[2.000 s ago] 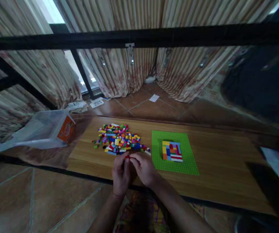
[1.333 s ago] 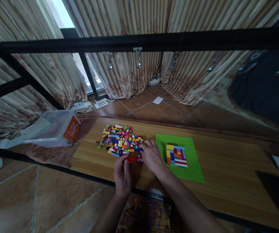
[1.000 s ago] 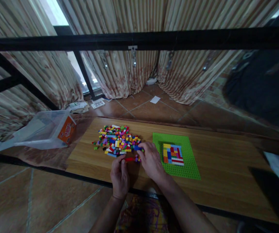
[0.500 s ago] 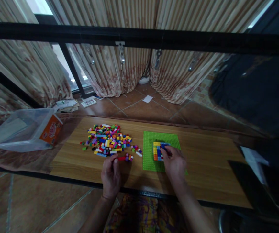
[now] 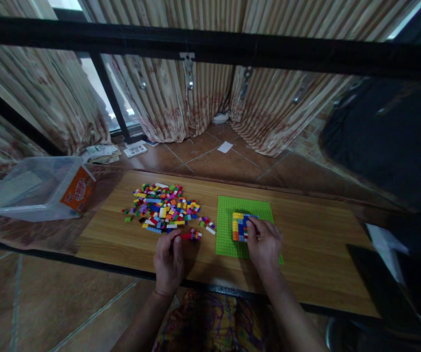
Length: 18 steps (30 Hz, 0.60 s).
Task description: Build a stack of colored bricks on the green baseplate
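My left hand (image 5: pixel 169 261) is closed in a pinch at the front of the table, with a red toy brick (image 5: pixel 185 236) at its fingertips. Small mixed bricks (image 5: pixel 196 235) lie right beside that red one. Over a green baseplate (image 5: pixel 225 244), my right hand (image 5: pixel 266 244) pinches at a blue toy brick (image 5: pixel 246 221) on top of a block of bricks (image 5: pixel 235 229). Yellow, orange, blue and red rows show on the block's left part. Its right side is hidden behind my fingers.
A heap of loose coloured bricks (image 5: pixel 162 210) spreads left of the baseplate on the wooden table (image 5: pixel 316 254). Farther left stands a clear plastic bin (image 5: pixel 45 210) with an orange label. A dark flat object (image 5: pixel 375 274) lies at the right end. A black bar (image 5: pixel 210 44) crosses above.
The view has shifted slightly. Both hands keep nearly the same places; the right fingers still press at the blue brick on the block.
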Available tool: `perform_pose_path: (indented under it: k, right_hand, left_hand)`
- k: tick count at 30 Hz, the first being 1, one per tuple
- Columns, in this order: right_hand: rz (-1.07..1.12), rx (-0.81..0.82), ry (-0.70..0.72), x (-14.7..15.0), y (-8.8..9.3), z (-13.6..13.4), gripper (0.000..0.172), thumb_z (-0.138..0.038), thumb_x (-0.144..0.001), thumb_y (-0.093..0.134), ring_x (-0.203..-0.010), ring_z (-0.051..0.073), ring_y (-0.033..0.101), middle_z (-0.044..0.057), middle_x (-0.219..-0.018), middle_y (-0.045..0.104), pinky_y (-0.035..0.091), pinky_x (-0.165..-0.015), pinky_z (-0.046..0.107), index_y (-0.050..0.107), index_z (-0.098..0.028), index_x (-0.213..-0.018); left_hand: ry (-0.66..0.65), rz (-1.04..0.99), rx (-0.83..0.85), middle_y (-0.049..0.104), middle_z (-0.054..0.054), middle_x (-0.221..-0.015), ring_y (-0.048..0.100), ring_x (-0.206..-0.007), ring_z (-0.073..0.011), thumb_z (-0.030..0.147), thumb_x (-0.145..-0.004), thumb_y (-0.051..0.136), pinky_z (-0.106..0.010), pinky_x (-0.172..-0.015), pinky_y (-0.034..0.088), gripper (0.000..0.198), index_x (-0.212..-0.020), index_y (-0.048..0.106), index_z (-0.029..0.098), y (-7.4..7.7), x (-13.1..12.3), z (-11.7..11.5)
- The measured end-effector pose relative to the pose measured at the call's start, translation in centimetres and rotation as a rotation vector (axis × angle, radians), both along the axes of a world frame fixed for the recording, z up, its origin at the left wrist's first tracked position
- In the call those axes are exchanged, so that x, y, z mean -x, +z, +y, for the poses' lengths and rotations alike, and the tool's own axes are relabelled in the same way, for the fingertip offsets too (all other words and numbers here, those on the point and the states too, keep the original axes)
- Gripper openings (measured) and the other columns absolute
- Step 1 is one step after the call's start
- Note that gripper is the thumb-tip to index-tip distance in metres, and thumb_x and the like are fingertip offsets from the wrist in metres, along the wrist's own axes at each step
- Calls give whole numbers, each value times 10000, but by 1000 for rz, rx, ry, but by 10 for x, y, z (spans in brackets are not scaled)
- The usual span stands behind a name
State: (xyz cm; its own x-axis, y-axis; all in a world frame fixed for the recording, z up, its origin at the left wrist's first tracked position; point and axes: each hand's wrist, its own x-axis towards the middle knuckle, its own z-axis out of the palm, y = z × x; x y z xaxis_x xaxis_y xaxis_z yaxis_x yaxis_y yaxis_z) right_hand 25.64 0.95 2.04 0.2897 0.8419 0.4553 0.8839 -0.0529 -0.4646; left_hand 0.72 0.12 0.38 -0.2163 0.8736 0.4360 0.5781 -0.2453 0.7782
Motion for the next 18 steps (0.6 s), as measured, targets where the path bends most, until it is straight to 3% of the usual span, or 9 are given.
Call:
perform_pose_path:
  k: [5,9,18]
  right_hand:
    - [16,-54,-124,-13,-5,8,450,-483,-925,440,-1037,287,540,162,-1105,649,382,-915,427,651,-134,-1115]
    - [31,29,-210,-15,-9,20,595,-549,-894,439,-1125,342,494,228,-1223,583,365,-929,482,555,-84,-1246]
    - [55,153,-253,-3,-13,26,592,-568,-895,423,-1122,364,489,218,-1240,573,357,-918,511,546,-121,-1264]
  left_hand:
    - [-5,2,5,658,-64,-959,623,-920,-164,310,-934,457,-306,-820,504,235,-1049,622,188,5,-2,0]
    - [-5,0,21,657,-66,-945,622,-905,-165,320,-929,466,-312,-811,509,235,-1041,625,189,7,-3,0]
    - [-1,-28,31,658,-67,-938,625,-905,-170,336,-925,470,-316,-805,514,240,-1030,628,189,7,-3,-2]
